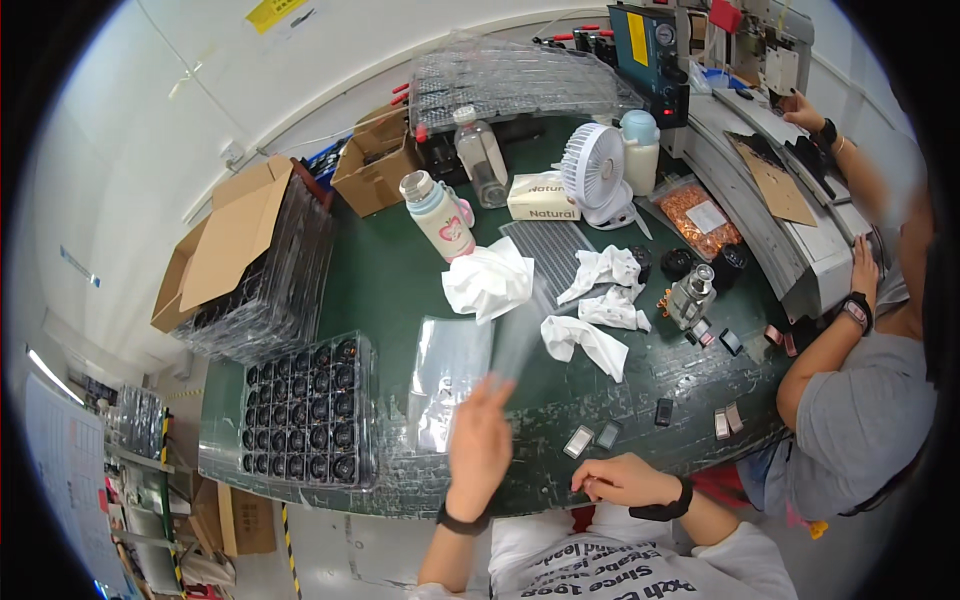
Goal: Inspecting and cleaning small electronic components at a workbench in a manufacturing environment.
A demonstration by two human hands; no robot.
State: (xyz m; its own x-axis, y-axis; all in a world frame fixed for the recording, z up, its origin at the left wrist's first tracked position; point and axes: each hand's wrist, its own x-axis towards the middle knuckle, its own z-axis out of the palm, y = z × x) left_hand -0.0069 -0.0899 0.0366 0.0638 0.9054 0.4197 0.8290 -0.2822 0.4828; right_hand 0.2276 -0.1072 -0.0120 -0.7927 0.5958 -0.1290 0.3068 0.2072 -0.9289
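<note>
My left hand [479,445] is raised over the front of the green table, its fingers smeared by motion. A pale see-through streak [517,340] rises from its fingertips; whether the hand grips it is unclear. Beside this hand lie flat clear plastic bags [447,375]. Close to the table's front edge, my right hand [625,480] has its fingers curled inward, and anything inside them is hidden. Small rectangular pieces lie just beyond it: a light-framed one [578,441] and a grey one [608,434]. A dark piece [663,411] is farther right.
At left stand a clear tray of round black parts [308,412] and stacked trays under an open carton [225,250]. Crumpled tissues [490,280], a flask [438,215], a white fan [594,170] and a glass bottle [692,297] occupy the middle. A co-worker [860,400] works at a machine, right.
</note>
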